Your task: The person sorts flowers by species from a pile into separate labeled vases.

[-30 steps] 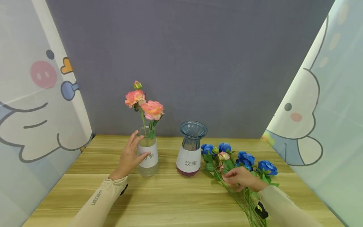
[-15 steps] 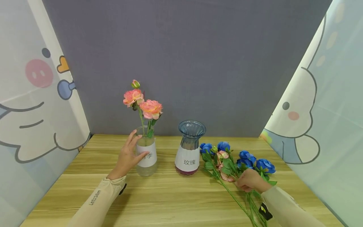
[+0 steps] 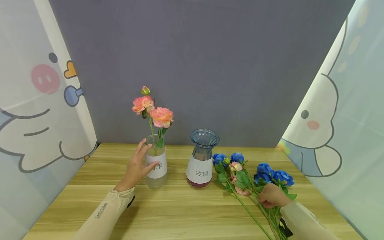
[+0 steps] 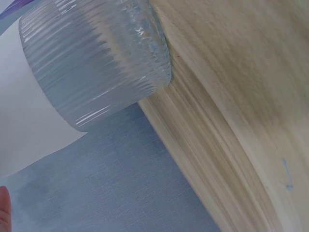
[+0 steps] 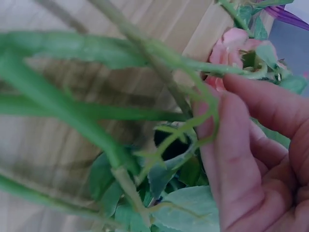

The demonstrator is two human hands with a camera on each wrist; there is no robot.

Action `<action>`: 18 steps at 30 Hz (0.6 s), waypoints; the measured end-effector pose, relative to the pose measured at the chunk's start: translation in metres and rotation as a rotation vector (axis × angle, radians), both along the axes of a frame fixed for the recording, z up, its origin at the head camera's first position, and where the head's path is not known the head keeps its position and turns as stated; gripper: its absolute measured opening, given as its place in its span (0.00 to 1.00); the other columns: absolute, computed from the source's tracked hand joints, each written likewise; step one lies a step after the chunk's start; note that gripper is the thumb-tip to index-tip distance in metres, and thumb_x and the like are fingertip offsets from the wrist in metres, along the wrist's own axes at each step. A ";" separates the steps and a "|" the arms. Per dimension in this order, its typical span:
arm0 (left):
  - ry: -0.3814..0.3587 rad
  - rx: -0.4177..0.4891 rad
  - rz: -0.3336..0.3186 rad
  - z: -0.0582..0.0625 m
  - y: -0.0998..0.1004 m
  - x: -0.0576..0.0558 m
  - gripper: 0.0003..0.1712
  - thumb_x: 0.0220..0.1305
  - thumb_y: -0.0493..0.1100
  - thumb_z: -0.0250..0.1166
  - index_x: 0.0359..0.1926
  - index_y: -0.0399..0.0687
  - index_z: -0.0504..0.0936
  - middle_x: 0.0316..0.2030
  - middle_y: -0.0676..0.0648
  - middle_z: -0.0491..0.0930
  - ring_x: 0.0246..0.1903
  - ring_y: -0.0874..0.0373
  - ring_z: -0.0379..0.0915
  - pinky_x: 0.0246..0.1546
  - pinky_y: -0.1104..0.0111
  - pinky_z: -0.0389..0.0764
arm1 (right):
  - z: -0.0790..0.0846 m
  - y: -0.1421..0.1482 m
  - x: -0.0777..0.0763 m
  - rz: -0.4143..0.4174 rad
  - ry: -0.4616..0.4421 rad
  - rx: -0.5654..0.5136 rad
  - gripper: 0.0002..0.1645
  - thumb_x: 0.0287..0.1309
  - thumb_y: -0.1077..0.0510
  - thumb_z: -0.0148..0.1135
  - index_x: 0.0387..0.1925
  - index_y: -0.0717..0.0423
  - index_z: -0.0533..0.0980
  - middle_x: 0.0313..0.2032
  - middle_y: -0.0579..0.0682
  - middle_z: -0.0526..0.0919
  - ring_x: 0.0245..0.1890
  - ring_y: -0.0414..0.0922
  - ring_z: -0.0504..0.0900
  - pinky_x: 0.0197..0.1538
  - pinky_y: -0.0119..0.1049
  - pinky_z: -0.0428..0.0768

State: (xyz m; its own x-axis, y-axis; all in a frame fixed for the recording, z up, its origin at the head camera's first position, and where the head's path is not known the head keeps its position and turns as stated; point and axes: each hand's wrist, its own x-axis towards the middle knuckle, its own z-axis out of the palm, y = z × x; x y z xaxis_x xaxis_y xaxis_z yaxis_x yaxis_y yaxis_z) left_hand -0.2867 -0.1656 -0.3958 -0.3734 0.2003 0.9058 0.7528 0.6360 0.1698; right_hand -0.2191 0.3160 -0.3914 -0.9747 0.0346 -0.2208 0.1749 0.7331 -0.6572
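Observation:
My left hand [image 3: 136, 170] wraps the left side of a clear glass vase [image 3: 157, 182], thumb across its white label and fingers near the rim. Pink-orange flowers [image 3: 162, 116] stand upright in that vase. Over the bunch at the right, my right hand [image 3: 273, 196] pinches a green flower stem [image 5: 207, 67] between thumb and forefinger, which the right wrist view shows up close. That stem runs toward a pink flower [image 5: 231, 48]. Blue roses [image 3: 282, 177] lie just beyond the right hand, with more stems under it.
A blue-tinted vase [image 3: 204, 137] with a white label and purple base stands mid-table, without flowers. More blue roses [image 3: 220, 158] lie right of it. A grey panel [image 3: 192, 73] closes the back; cartoon-printed curtains [image 3: 318, 133] flank the wooden table [image 3: 168, 213].
My right hand has moved right and slightly toward me, from the pink flowers down along the stems, and its fingers have closed on a stem. Nearby blue roses shifted slightly. The left hand stays put.

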 end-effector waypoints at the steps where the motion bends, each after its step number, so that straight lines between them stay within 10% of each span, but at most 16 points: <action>1: -0.002 -0.001 0.002 0.000 0.000 0.000 0.41 0.60 0.65 0.56 0.56 0.32 0.70 0.59 0.23 0.64 0.48 0.25 0.71 0.34 0.42 0.77 | 0.000 -0.001 0.000 -0.001 0.002 0.013 0.27 0.39 0.76 0.55 0.04 0.48 0.57 0.06 0.43 0.60 0.09 0.38 0.60 0.16 0.29 0.65; 8: -0.013 0.000 0.014 -0.002 -0.002 0.003 0.41 0.60 0.65 0.56 0.56 0.33 0.70 0.61 0.25 0.63 0.46 0.26 0.72 0.31 0.43 0.78 | -0.001 -0.011 -0.002 -0.040 -0.023 0.065 0.22 0.39 0.72 0.64 0.04 0.52 0.66 0.06 0.47 0.70 0.09 0.40 0.71 0.18 0.33 0.76; 18: -0.007 0.006 0.000 -0.001 0.000 0.002 0.40 0.60 0.64 0.57 0.57 0.33 0.70 0.62 0.26 0.63 0.47 0.26 0.72 0.31 0.44 0.78 | -0.009 -0.018 -0.002 0.073 0.062 0.106 0.31 0.35 0.74 0.68 0.01 0.48 0.59 0.03 0.40 0.58 0.05 0.35 0.58 0.15 0.30 0.68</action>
State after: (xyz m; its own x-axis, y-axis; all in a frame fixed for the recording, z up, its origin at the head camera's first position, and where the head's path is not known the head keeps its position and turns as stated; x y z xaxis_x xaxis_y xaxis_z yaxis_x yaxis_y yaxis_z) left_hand -0.2851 -0.1658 -0.3969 -0.3800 0.1945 0.9043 0.7516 0.6347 0.1793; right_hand -0.2210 0.2976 -0.3999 -0.9871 -0.0171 -0.1590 0.0800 0.8081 -0.5836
